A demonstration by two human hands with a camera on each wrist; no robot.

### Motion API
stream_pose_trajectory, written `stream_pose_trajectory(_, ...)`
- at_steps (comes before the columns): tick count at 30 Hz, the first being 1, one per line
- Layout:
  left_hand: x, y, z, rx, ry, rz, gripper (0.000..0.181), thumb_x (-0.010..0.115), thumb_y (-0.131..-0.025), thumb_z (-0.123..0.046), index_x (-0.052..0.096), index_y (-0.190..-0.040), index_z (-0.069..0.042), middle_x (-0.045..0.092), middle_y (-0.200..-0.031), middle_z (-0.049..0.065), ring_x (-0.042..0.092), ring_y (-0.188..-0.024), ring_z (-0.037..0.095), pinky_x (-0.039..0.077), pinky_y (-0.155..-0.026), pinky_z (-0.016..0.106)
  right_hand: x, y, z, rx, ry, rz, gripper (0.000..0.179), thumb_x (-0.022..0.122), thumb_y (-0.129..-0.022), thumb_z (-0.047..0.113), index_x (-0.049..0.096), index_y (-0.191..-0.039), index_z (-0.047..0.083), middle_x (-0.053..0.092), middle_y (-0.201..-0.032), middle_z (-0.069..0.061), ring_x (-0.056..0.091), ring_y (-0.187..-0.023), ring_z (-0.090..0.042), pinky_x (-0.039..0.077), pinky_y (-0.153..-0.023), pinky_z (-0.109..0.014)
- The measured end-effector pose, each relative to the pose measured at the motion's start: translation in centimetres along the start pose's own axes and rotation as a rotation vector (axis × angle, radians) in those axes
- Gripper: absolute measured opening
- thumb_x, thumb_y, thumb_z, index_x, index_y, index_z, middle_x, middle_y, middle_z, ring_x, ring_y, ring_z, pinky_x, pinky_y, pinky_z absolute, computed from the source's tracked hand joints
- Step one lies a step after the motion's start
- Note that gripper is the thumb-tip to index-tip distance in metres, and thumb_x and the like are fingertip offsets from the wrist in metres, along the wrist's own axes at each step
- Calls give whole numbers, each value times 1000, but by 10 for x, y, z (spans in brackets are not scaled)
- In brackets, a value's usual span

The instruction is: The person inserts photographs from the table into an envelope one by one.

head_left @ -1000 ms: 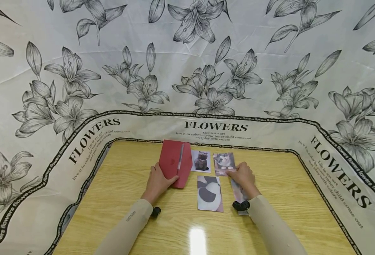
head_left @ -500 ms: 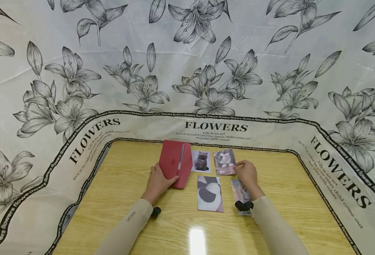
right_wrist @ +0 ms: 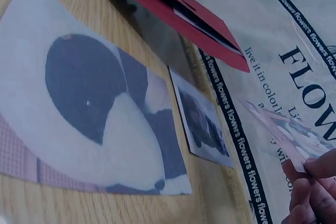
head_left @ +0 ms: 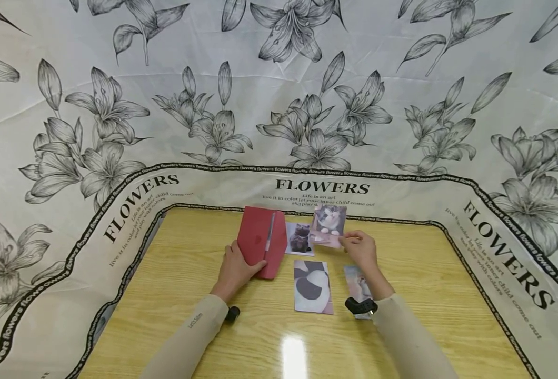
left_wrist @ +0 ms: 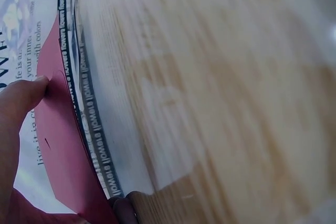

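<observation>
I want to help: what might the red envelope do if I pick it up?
The red envelope looks like thin card, so it's probably light and a bit bendy. It gapes open, with something pale inside, so that might slide out if tipped.

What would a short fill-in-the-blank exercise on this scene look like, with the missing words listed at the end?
1. In the head view, the left hand holds an envelope whose colour is ____.
2. The photo pinched by the right hand shows a ____.
3. Besides that one, exactly ____ photos lie on the table.
4. The word in large capitals on the cloth is ____.

Missing words: red; cat; three; FLOWERS.
</observation>
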State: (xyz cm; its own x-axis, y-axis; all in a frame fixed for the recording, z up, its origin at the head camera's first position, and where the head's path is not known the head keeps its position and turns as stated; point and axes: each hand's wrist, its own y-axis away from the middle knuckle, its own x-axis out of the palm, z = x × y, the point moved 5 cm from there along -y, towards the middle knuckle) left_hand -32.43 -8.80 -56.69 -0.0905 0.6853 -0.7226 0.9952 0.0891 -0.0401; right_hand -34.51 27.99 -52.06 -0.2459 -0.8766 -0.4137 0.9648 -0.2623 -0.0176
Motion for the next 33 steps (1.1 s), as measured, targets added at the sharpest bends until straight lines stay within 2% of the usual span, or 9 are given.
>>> stream_pose_trajectory(2,0,0,0,1,1,-2,111,90,-84,-53,32,-156,7,49,-134,28,59,-115,42,56,-99,55,7,2,3,0,-37,20,28,77,-101,18,70,-115,-5,79,-82,-5,74,-74,-23,46,-58,-23)
stream_pose_trajectory(6,0,0,0,1,4,-8,111,90,-84,-54,32,-156,8,50,-134,28,60,-115,42,56,-99,56,25,6,7,4,-112,67,26,79,-99,15,70,-113,-6,77,-77,1,75,-75,-25,54,-64,-27)
stream_pose_trajectory(14,1,1,0,1,3,-2,110,90,-84,-53,33,-156,8,50,-132,28,60,-113,41,56,-98,55,58,14,7,33,-150,132,20,80,-99,13,72,-107,-3,77,-79,-6,73,-75,-27,58,-69,-34)
stream_pose_trajectory(17,1,1,0,0,7,1,110,90,-84,-53,33,-156,8,49,-133,28,61,-113,42,56,-98,55,67,16,8,39,-161,131,19,80,-98,12,72,-107,-4,78,-80,-8,74,-75,-27,59,-69,-34)
stream_pose_trajectory(25,1,2,-1,9,2,-1,111,88,-85,-55,32,-157,8,49,-134,30,61,-115,43,56,-100,55,86,19,15,35,-178,151,19,80,-97,10,72,-105,-5,76,-77,-5,66,-66,-12,52,-62,-26)
stream_pose_trajectory(33,1,3,-2,12,2,2,112,89,-85,-55,32,-157,9,48,-135,30,60,-116,43,55,-100,56,100,19,13,59,-171,135,14,80,-96,6,72,-101,-4,76,-78,-4,68,-66,-14,59,-70,-36)
